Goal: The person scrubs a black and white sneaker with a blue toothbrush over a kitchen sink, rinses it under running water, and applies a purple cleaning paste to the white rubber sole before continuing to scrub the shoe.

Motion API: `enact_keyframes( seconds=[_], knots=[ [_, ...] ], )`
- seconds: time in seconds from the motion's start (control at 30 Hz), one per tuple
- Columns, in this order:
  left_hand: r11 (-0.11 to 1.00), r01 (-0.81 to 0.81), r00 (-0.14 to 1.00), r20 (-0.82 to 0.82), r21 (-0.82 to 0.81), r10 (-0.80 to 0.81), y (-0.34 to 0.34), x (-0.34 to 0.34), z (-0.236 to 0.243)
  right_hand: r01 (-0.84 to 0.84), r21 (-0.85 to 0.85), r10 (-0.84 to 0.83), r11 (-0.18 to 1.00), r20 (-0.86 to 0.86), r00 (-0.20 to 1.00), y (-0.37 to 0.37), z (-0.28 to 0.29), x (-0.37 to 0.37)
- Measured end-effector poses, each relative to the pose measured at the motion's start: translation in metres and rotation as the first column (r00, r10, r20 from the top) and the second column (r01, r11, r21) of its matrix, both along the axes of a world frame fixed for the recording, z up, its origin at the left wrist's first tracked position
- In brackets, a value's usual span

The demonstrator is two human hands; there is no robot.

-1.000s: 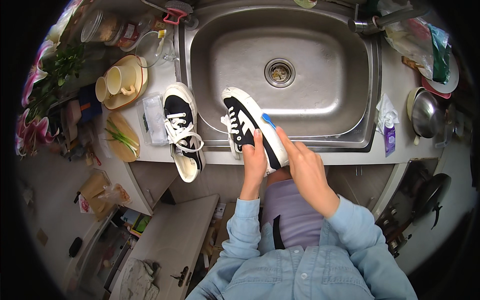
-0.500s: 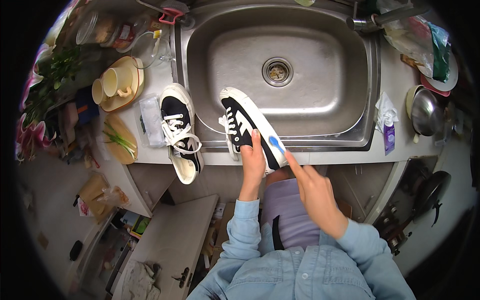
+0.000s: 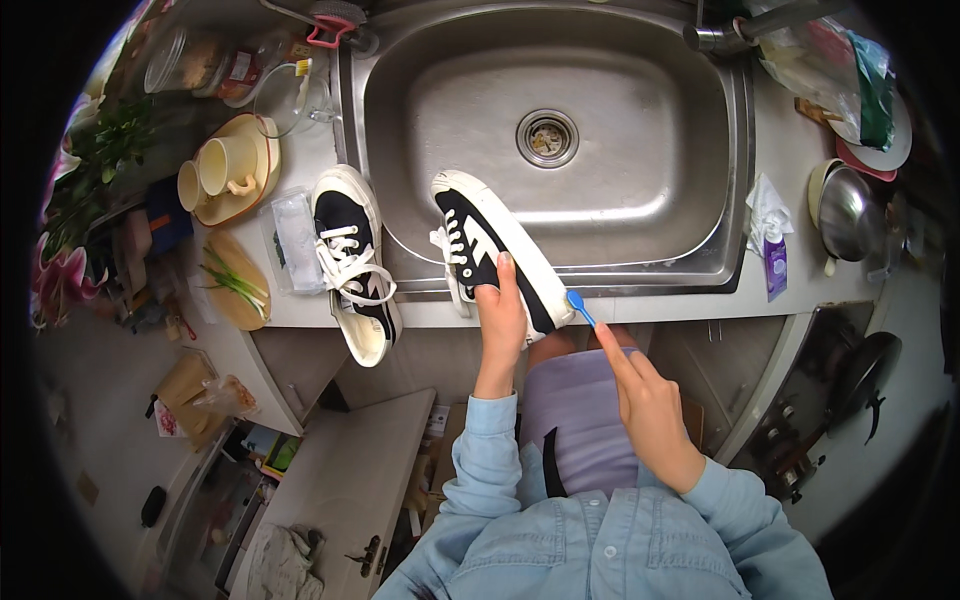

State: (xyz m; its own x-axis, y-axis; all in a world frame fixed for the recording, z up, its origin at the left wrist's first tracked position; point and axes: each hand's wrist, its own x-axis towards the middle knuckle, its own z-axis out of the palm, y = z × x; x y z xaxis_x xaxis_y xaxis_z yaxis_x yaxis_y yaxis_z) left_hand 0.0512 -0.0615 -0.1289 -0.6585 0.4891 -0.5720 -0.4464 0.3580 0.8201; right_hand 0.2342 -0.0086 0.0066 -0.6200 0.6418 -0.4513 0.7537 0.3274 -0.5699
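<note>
My left hand [image 3: 502, 325] grips a black-and-white canvas sneaker [image 3: 510, 260], held tilted over the sink's front edge with its toe toward the drain. My right hand [image 3: 645, 400] is closed on a blue toothbrush [image 3: 578, 305], whose head touches the white rubber sole near the shoe's heel. A matching sneaker [image 3: 350, 220], with loose white laces, lies on the counter at the sink's left edge. The steel sink [image 3: 640, 140] has a drain strainer [image 3: 548, 137] with bits in it.
Left: cups [image 3: 228, 160] on a tray, glass pitcher [image 3: 285, 100], plastic box [image 3: 292, 245], cutting board [image 3: 255, 310] with scallions. Right: faucet [image 3: 720, 38], tissue with purple packet [image 3: 776, 260], metal bowls [image 3: 848, 215], bags [image 3: 810, 70]. An open cabinet door [image 3: 340, 470] stands below on the left.
My right hand and the toothbrush have moved down and to the right along the sole toward the heel. My left hand still grips the shoe.
</note>
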Motion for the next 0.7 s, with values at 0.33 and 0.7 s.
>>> enact_keyframes(
  seconds=[0.33,0.7],
  knots=[
    [0.999,0.044,0.999,0.024,0.027,-0.045,-0.001,-0.002,0.002,0.042,-0.048,-0.043,0.998,-0.037,0.998,-0.013,-0.004,0.015],
    [0.997,-0.005,0.999,-0.037,0.077,0.008,0.007,0.001,0.007,0.049,-0.052,-0.052,0.997,-0.05,0.997,-0.004,-0.009,0.002]
  ],
)
